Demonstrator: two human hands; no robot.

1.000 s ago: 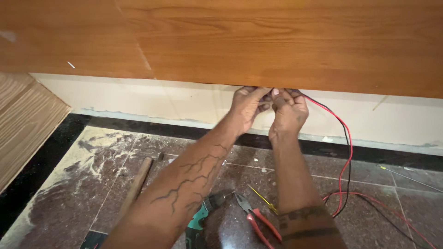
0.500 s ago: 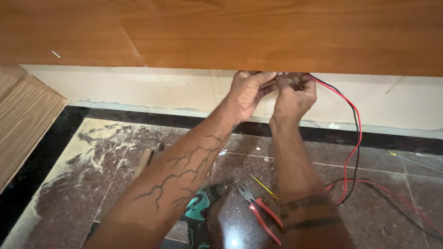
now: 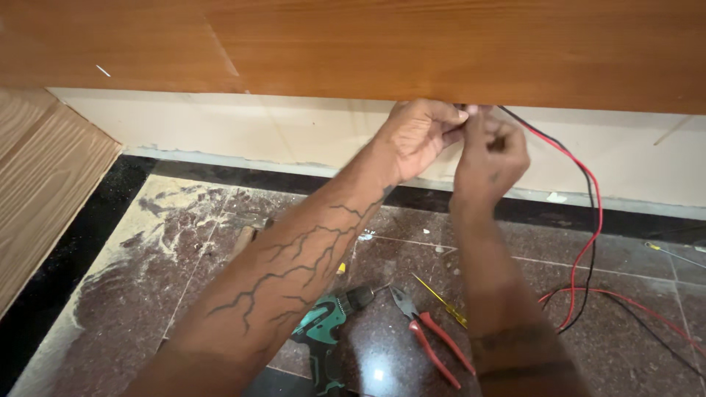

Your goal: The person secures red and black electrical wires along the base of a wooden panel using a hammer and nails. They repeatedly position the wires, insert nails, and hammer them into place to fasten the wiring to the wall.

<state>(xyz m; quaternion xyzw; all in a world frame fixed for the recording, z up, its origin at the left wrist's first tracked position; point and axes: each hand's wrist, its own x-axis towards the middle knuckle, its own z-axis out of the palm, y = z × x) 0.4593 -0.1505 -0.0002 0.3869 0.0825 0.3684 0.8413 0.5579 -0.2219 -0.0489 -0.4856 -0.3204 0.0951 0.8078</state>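
Red wire (image 3: 593, 213) seemingly between hands (image 3: 456, 143)

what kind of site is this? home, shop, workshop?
Likely an indoor fit-out or wiring job, room type unclear: dusty stone-tile floor, wood-laminate panel over a bare wall, red and black wires at both hands, cordless drill and pliers lying loose.

Wood panel (image 3: 441, 44): orange-brown, fine grain. Wall strip (image 3: 220, 125): cream. Floor tiles (image 3: 412, 250): dark maroon, speckled; pale dust patches at left. Floor border (image 3: 73, 242): black. Wires: one red (image 3: 597, 213), one black (image 3: 586, 176). Pliers (image 3: 430, 338): red handles, dark head. Drill (image 3: 323, 327): teal-and-black body. Screwdriver (image 3: 441, 300): yellow. Left forearm (image 3: 294, 279): dark branching line pattern.
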